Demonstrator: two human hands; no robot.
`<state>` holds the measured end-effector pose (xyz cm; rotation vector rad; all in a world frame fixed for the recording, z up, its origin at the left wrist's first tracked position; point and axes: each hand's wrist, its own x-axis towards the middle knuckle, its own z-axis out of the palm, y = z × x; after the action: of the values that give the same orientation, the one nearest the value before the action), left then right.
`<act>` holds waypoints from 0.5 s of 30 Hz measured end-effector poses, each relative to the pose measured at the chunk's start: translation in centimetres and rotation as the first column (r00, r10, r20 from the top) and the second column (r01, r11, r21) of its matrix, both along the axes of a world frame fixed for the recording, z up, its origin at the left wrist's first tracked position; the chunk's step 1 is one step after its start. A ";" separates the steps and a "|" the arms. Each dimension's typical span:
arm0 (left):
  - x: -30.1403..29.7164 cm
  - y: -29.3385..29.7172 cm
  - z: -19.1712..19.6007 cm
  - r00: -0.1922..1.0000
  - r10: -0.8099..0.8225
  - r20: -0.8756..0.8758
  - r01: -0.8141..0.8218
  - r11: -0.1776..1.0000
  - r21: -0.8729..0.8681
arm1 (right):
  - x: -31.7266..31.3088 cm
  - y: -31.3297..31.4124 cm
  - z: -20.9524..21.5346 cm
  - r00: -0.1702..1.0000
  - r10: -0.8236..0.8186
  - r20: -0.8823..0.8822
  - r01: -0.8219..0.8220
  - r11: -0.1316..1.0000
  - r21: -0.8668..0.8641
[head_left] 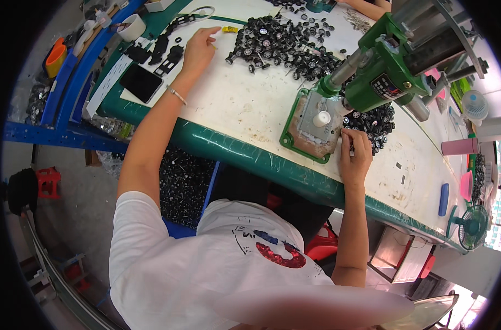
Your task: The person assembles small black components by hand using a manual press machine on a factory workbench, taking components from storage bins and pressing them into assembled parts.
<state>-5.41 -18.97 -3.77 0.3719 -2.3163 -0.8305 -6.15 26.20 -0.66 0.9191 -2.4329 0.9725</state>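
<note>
Black toy wheels (286,47) are approached by the left hand (198,49), fingers extended and empty. A small part, too tiny to identify, is pinched by the right hand (354,154) beside the green press (385,71) on the worktop (245,110).

Bright even light, fisheye edges bent, bottom blurred.

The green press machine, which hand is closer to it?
Right. The right hand rests at the edge of the green press machine, by its base plate. The left hand is far across the table, beside the pile of small black wheels.
</note>
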 end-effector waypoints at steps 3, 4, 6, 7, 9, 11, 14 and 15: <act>-4.4 -1.9 -1.1 0.993 -0.043 -0.112 0.046 0.998 0.030 | -0.3 0.2 -0.2 0.997 0.007 -0.080 -0.007 1.000 -0.007; -5.8 -2.6 -1.5 0.989 -0.089 -0.117 0.083 0.995 -0.050 | -0.5 0.2 -0.4 0.997 0.015 -0.075 -0.016 1.000 -0.013; -7.6 -2.9 -2.7 0.984 -0.149 -0.100 0.154 0.987 0.048 | -0.7 0.4 -0.6 0.996 0.003 -0.089 -0.005 1.000 -0.023; -8.3 -3.0 -3.0 0.994 -0.100 0.047 0.094 0.990 0.103 | -0.7 0.6 -0.7 0.994 -0.007 -0.110 0.004 1.000 -0.028; -8.7 -3.3 -3.0 0.995 -0.100 0.025 0.103 0.973 -0.207 | -0.7 0.9 -0.8 0.997 -0.033 -0.065 0.033 0.999 -0.007; -8.3 -2.9 -2.9 0.997 0.044 0.070 -0.012 0.917 -0.400 | -0.7 0.9 -0.9 0.993 -0.018 -0.114 0.014 0.999 -0.042; -7.4 -1.9 -2.7 0.992 0.123 0.023 -0.096 0.865 -0.493 | -0.6 1.0 -1.0 0.991 -0.026 -0.133 0.014 0.996 -0.085; -7.2 -1.7 -2.4 0.993 0.112 -0.038 -0.115 0.837 -0.536 | -0.6 1.0 -1.0 0.991 -0.021 -0.129 0.008 0.995 -0.102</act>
<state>-12.61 -20.70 -6.21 0.2502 -2.3730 -0.0970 -6.80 27.17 -1.66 0.8991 -2.2582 0.9887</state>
